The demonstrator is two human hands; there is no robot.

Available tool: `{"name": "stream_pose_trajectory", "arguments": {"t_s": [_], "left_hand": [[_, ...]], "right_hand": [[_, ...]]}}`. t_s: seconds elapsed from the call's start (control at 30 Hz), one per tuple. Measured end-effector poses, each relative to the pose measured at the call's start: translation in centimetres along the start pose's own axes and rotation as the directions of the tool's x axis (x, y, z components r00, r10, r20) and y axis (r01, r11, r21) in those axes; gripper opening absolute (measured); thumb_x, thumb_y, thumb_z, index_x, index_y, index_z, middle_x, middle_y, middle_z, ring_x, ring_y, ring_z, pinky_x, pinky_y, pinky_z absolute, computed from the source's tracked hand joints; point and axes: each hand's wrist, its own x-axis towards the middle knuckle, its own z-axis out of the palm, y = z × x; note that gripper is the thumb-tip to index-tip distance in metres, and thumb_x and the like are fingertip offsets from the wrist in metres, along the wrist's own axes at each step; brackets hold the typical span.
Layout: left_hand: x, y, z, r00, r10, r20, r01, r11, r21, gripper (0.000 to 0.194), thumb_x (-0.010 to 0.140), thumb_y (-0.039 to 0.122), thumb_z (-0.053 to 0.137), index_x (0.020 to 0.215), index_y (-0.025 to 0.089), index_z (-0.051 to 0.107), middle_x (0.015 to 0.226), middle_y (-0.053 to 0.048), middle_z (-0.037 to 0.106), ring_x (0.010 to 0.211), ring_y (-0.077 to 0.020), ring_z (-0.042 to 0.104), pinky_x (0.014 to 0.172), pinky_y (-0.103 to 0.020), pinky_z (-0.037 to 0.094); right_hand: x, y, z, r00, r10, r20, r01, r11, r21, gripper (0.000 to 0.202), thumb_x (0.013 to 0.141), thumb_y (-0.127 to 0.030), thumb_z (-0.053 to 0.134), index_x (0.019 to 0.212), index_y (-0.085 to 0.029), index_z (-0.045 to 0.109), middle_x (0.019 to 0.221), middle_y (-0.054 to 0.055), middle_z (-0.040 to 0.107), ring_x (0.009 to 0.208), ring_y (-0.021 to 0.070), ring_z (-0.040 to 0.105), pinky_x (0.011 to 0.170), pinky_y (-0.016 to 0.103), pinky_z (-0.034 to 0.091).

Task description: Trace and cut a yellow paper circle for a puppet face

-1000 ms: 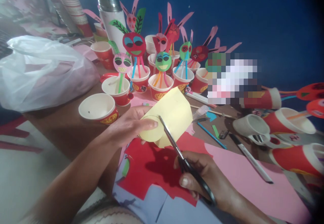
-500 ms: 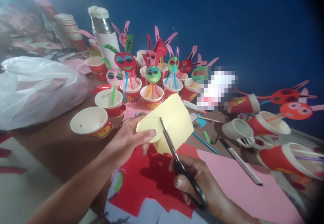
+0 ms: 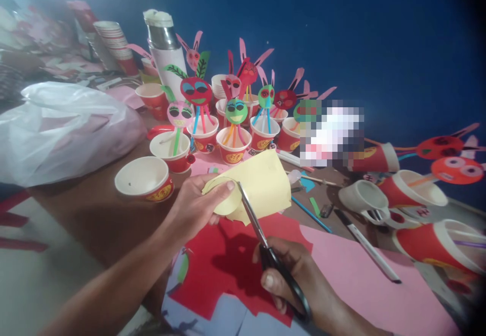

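My left hand (image 3: 203,197) pinches a sheet of yellow paper (image 3: 266,181) at its left side, thumb on top. Under the thumb a rounded, partly cut shape shows at the paper's left end. My right hand (image 3: 288,275) grips black-handled scissors (image 3: 261,235), fingers in the loops. Their blades look nearly closed and meet the paper along the edge of the round shape. Below both hands lies red paper (image 3: 243,270) with a dark shadow on it. A large pink sheet (image 3: 364,280) spreads to the right.
Paper cups with face figures on straws stand behind, such as a red-and-white cup (image 3: 233,149). A plain cup (image 3: 142,176) and a white plastic bag (image 3: 68,128) are at left. At right are a mug (image 3: 362,199), a marker (image 3: 368,247) and a blue straw (image 3: 311,214).
The yellow paper has tilted and dipped slightly, and the scissor blades sit a little further along the round shape's edge. The whole view has shifted slightly, moving the background rightward.
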Motion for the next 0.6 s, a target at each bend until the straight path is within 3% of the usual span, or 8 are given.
{"name": "stream_pose_trajectory", "arguments": {"t_s": [0.33,0.6], "left_hand": [[0.15,-0.35,-0.19,0.996,-0.003,0.086,0.004,1.0,-0.01,0.028,0.081,0.034,0.059,0.066,0.011,0.062,0.049,0.001,0.06,0.033,-0.0025,0.041,0.032,-0.013,0.029],[0.04,-0.21,0.03,0.998,0.002,0.07,-0.003,1.0,0.011,0.027,0.082,0.033,0.058,0.064,0.013,0.062,0.045,0.004,0.057,0.032,-0.0021,0.043,0.032,-0.012,0.029]], "right_hand": [[-0.12,0.01,-0.02,0.997,-0.066,0.034,0.067,0.998,-0.017,0.04,0.069,-0.047,0.07,0.085,-0.014,0.055,0.051,-0.004,0.05,0.039,0.0054,0.046,0.038,0.014,0.034],[-0.01,-0.29,0.05,0.998,-0.059,0.028,0.06,0.997,-0.042,0.042,0.069,-0.05,0.069,0.084,-0.014,0.053,0.051,-0.004,0.049,0.04,0.006,0.045,0.039,0.016,0.034]]}}
